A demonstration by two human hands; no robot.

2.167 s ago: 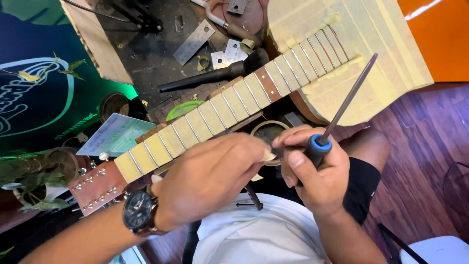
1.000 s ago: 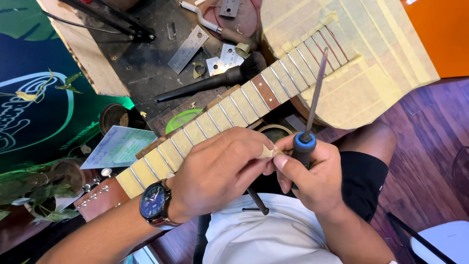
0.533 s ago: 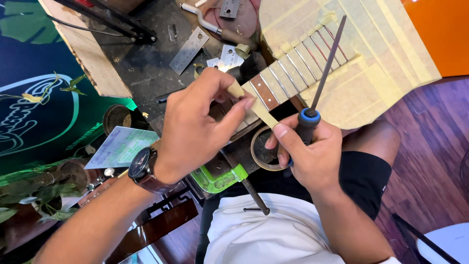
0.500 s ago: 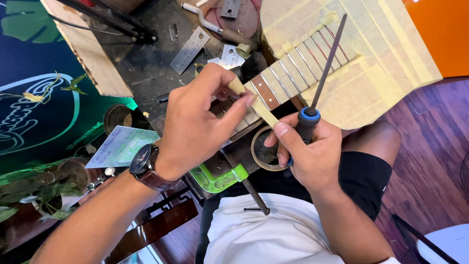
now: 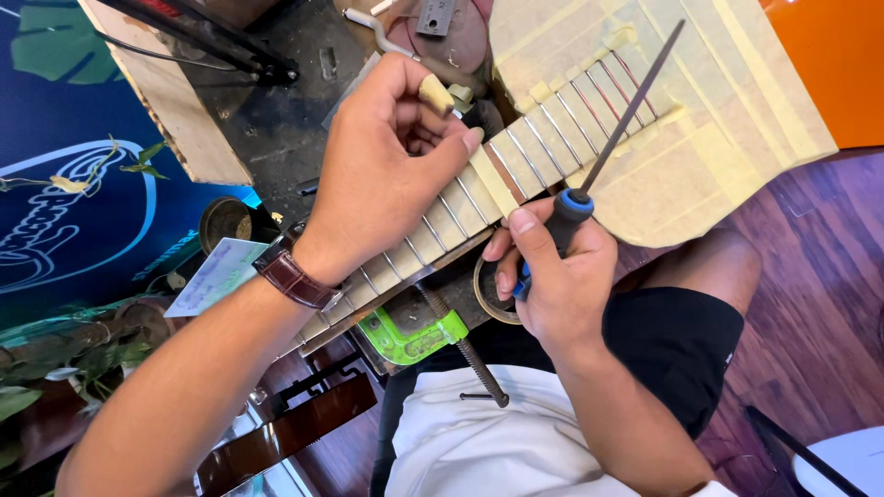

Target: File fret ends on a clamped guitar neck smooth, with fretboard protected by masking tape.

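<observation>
Your single head camera looks steeply down from above the guitar neck (image 5: pixel 479 198), close enough that it crosses the frame's middle diagonally. Your left hand (image 5: pixel 382 170) enters from the lower left of the neck, your right hand (image 5: pixel 552 276) from below it.

Left hand (image 5: pixel 387 156): raised, back toward the camera, fingers curled inward, thumb extended to the right with its tip level with the knuckles. Left forearm runs down and left from the wrist; a strap circles the wrist. Right hand (image 5: pixel 552 276): just right of and below the left hand, fingers wrapped in a closed grip, thumb laid straight along the top. Right forearm extends down and right.
</observation>
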